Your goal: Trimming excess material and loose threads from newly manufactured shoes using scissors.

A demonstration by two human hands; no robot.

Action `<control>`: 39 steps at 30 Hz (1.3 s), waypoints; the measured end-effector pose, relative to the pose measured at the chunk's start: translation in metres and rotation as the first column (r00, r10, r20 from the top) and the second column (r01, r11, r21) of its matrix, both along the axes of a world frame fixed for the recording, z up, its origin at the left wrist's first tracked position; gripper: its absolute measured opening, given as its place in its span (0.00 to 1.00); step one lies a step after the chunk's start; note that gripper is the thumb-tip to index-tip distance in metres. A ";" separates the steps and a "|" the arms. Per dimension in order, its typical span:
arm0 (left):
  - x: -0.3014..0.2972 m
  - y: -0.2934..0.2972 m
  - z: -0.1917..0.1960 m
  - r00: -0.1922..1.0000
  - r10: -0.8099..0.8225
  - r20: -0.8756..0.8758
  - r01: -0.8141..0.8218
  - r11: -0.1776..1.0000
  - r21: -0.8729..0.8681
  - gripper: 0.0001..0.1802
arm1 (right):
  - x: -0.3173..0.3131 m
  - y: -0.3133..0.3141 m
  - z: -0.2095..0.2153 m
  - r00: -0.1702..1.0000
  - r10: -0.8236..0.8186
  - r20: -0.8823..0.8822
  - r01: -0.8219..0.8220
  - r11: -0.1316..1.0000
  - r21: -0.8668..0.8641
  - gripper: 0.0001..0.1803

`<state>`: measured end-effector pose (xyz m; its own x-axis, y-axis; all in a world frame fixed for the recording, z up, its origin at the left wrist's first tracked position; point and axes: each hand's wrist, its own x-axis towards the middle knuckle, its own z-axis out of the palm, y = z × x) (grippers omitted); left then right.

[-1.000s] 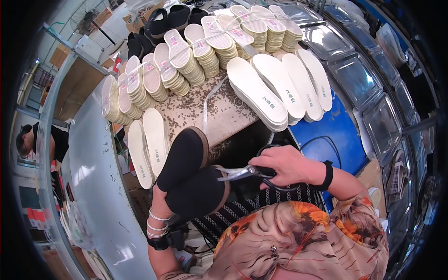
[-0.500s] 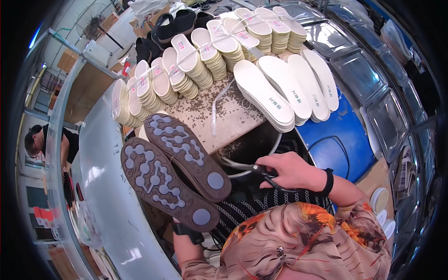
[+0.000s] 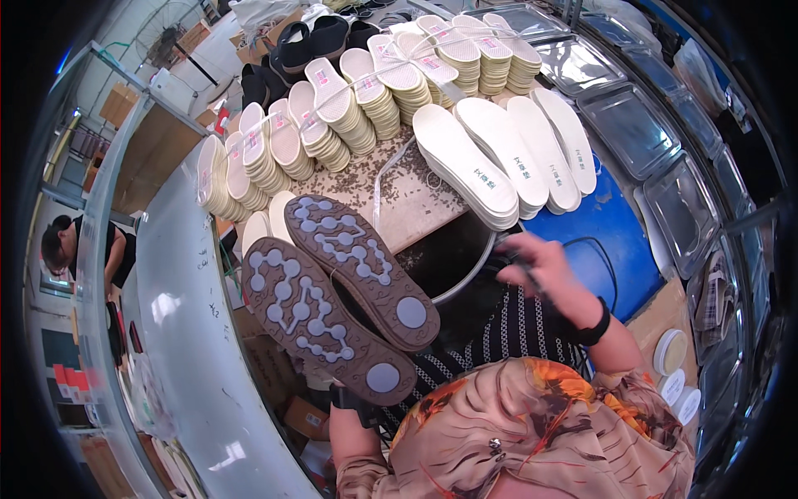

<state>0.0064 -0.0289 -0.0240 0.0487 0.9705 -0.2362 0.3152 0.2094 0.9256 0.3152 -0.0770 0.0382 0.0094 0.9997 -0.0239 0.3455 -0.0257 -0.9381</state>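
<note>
A pair of shoes hangs soles up in front of me, tilted, with the brown sole of the left shoe (image 3: 332, 316) overlapping that of the right shoe (image 3: 366, 274). Grey-blue raised dots cover both soles. Underneath them is my left hand (image 3: 319, 381), mostly hidden; its forearm ends at the shoes, which it holds up. My right hand (image 3: 553, 270), blurred by motion, is closed around dark-handled scissors (image 3: 517, 268) at the right of an open container's pale rim (image 3: 475, 273). The scissors' blades are smeared and hard to make out.
Several stacks of pale insoles (image 3: 337, 96) line the table's far side. Larger white insoles (image 3: 474, 166) lie at its right, near a blue surface (image 3: 603, 220). Small brown bits litter the tabletop (image 3: 424, 220). Clear plastic trays (image 3: 632, 125) stand right. Another person (image 3: 83, 249) bends at far left.
The shoes have shifted slightly right in view. My right hand has moved right and up with the scissors, away from the shoes.
</note>
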 end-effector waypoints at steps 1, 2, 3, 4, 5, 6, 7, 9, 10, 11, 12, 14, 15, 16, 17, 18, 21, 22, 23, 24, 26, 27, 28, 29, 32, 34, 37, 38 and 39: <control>0.001 -0.002 -0.001 1.000 0.009 -0.011 -0.009 1.000 0.001 0.22 | 0.017 -0.003 -0.007 0.958 -0.201 -0.202 0.139 0.948 -0.286 0.19; -0.005 -0.005 -0.003 1.000 0.010 -0.022 -0.010 1.000 -0.001 0.22 | 0.034 -0.008 -0.020 0.927 -0.269 -0.263 0.193 0.940 -0.281 0.19; -0.002 -0.006 -0.005 0.999 0.010 -0.033 -0.010 1.000 -0.004 0.22 | 0.045 -0.012 -0.029 0.885 -0.334 -0.323 0.248 0.928 -0.279 0.18; -0.005 -0.006 -0.007 0.999 0.005 -0.047 -0.005 1.000 -0.009 0.22 | 0.045 -0.014 -0.027 0.883 -0.343 -0.321 0.255 0.924 -0.285 0.18; -0.003 -0.003 -0.008 0.998 -0.002 -0.060 0.001 1.000 -0.014 0.22 | 0.045 -0.016 -0.024 0.908 -0.318 -0.272 0.234 0.924 -0.302 0.18; -0.002 0.004 -0.008 0.997 -0.008 -0.075 0.006 1.000 -0.018 0.22 | 0.044 -0.018 -0.022 0.930 -0.291 -0.224 0.212 0.923 -0.321 0.18; -0.005 0.000 -0.003 0.995 -0.005 -0.095 0.003 1.000 -0.016 0.22 | 0.038 -0.015 -0.025 0.966 -0.184 -0.180 0.130 0.953 -0.273 0.18; -0.001 0.000 -0.012 0.993 -0.038 -0.115 0.036 0.999 -0.022 0.22 | 0.024 -0.011 -0.018 0.968 -0.076 -0.238 0.003 0.956 -0.294 0.19; 0.002 0.021 -0.010 0.991 -0.034 -0.127 0.031 0.999 -0.023 0.23 | 0.012 -0.006 -0.016 0.962 -0.007 -0.272 -0.079 0.949 -0.304 0.20; -0.001 0.020 -0.013 0.989 -0.044 -0.139 0.041 0.999 -0.027 0.23 | 0.005 -0.002 -0.015 0.951 0.046 -0.307 -0.147 0.938 -0.314 0.22; 0.000 -0.008 -0.021 0.987 -0.053 -0.150 0.049 0.998 -0.031 0.23 | -0.001 0.003 -0.020 0.963 0.097 -0.252 -0.165 0.950 -0.266 0.23; 0.015 0.028 -0.012 0.984 -0.027 -0.176 0.023 0.999 -0.028 0.23 | -0.029 0.014 -0.027 0.979 0.189 -0.075 -0.195 0.977 -0.082 0.25; 0.016 0.026 -0.013 0.982 -0.023 -0.186 0.017 0.999 -0.030 0.23 | -0.041 0.020 -0.028 0.982 0.185 0.047 -0.188 0.981 0.051 0.26; 0.018 0.026 -0.027 0.954 0.037 -0.296 0.013 0.986 0.168 0.23 | -0.056 0.027 -0.025 0.974 0.185 0.128 -0.197 0.977 0.087 0.25; 0.029 0.029 -0.030 0.914 0.112 -0.390 0.038 0.934 0.356 0.23 | -0.069 0.034 -0.024 0.962 0.175 0.209 -0.203 0.972 0.122 0.25; 0.031 0.030 -0.026 0.898 0.156 -0.411 0.025 0.915 0.403 0.18 | -0.082 0.042 -0.036 0.946 0.112 0.305 -0.195 0.947 0.255 0.21; 0.029 0.029 0.009 0.955 -0.020 -0.295 0.069 0.985 0.157 0.14 | -0.092 0.071 -0.060 0.812 0.000 0.584 -0.166 0.959 0.231 0.17; 0.021 0.027 0.017 0.940 -0.029 -0.339 0.077 0.989 0.129 0.12 | -0.091 0.081 -0.068 0.803 -0.016 0.595 -0.154 0.960 0.234 0.15; 0.017 0.025 0.023 0.942 -0.014 -0.336 0.060 0.990 0.126 0.12 | -0.088 0.086 -0.074 0.794 -0.031 0.607 -0.140 0.962 0.234 0.14; 0.015 0.025 0.030 0.917 0.030 -0.397 0.086 0.959 0.271 0.11 | -0.083 0.088 -0.079 0.833 -0.049 0.551 -0.112 0.960 0.255 0.16; 0.014 0.030 0.044 0.882 0.093 -0.462 0.145 0.880 0.453 0.09 | -0.078 0.086 -0.082 0.884 -0.066 0.463 -0.025 0.982 0.187 0.19; 0.014 0.035 0.043 0.882 0.107 -0.459 0.128 0.883 0.451 0.09 | -0.077 0.086 -0.079 0.900 -0.054 0.433 0.006 0.994 0.112 0.20; 0.015 0.042 0.041 0.853 0.083 -0.515 0.242 0.811 0.533 0.09 | -0.076 0.085 -0.079 0.920 -0.066 0.387 0.042 0.997 0.070 0.19; 0.017 0.048 0.038 0.818 0.067 -0.571 0.356 0.719 0.596 0.09 | -0.075 0.085 -0.079 0.919 -0.058 0.390 0.033 0.997 0.070 0.19; 0.030 0.057 0.028 0.727 0.026 -0.686 0.444 0.744 0.499 0.12 | -0.070 0.086 -0.084 0.923 -0.110 0.369 0.101 0.994 0.042 0.18; 0.036 0.064 0.019 0.629 0.011 -0.777 0.523 0.734 0.434 0.14 | -0.065 0.086 -0.088 0.930 -0.114 0.349 0.104 0.993 0.048 0.18; 0.041 0.073 0.012 0.554 0.020 -0.832 0.551 0.740 0.385 0.14 | -0.060 0.088 -0.089 0.938 -0.112 0.327 0.110 0.994 0.025 0.18; 0.043 0.074 0.010 0.549 0.013 -0.835 0.557 0.739 0.378 0.14 | -0.058 0.088 -0.090 0.939 -0.105 0.328 0.112 0.994 -0.002 0.19; 0.043 0.074 0.009 0.548 0.022 -0.836 0.540 0.755 0.373 0.15 | -0.057 0.088 -0.094 0.940 -0.107 0.323 0.116 0.993 -0.008 0.19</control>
